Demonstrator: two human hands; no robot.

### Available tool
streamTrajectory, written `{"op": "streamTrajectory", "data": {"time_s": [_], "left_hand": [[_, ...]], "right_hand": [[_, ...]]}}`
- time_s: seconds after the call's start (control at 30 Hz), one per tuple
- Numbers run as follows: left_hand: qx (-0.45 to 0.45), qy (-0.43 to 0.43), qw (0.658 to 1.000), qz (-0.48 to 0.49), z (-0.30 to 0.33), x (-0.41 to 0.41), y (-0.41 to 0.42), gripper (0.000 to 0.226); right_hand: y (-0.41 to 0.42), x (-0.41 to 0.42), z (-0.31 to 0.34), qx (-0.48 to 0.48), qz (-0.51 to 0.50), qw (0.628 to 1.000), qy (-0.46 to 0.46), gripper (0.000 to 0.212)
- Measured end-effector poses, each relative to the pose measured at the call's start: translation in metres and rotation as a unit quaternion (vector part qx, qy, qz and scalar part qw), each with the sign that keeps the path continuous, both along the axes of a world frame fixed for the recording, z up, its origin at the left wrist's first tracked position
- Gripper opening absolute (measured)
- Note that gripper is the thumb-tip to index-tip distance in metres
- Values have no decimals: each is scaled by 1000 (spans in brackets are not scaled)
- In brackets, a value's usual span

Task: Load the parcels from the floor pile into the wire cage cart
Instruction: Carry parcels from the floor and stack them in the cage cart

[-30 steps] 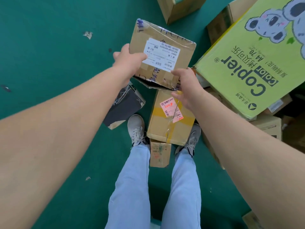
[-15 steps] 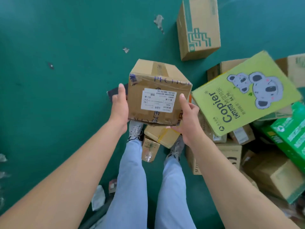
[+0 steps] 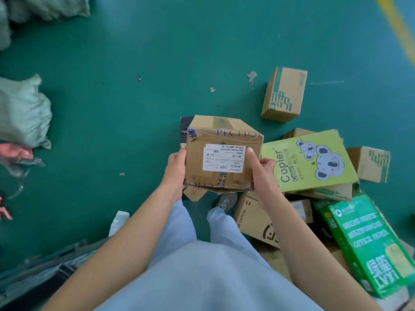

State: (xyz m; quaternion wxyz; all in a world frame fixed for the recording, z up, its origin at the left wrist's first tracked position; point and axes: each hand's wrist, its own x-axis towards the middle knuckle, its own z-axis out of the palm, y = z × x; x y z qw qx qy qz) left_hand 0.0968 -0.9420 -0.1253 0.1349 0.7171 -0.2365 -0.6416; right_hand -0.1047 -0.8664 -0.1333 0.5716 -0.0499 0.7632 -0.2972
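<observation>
A taped cardboard parcel (image 3: 222,153) is gripped between left hand (image 3: 176,169) and right hand (image 3: 260,173) — lifted clear of the floor pile (image 3: 314,198). The carry step is in hand; the wire cage cart must be found next — it cannot be clearly made out.

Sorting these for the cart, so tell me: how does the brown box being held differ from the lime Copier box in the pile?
The brown box is plain taped cardboard with a white shipping label; the Copier box is lime green with koala art. The brown box is held up between the left hand and right hand; the Copier box lies tilted on other parcels. Both are closed.
</observation>
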Motion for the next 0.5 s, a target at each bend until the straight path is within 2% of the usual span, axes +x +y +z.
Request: {"op": "streamTrajectory", "data": {"time_s": [0.1,0.23,0.4,0.5], "left_hand": [[15,2,1000,23,30,16,22,41],[33,12,996,77,61,52,51,33],[26,40,989,142,78,109,107,30],[12,35,986,162,80,136,148,33]], "right_hand": [[7,13,23,0,50,999,19,92],[1,35,50,6,182,982,52,94],[3,80,73,-10,318,943,97,89],[21,111,85,-17,394,912,115,103]]}}
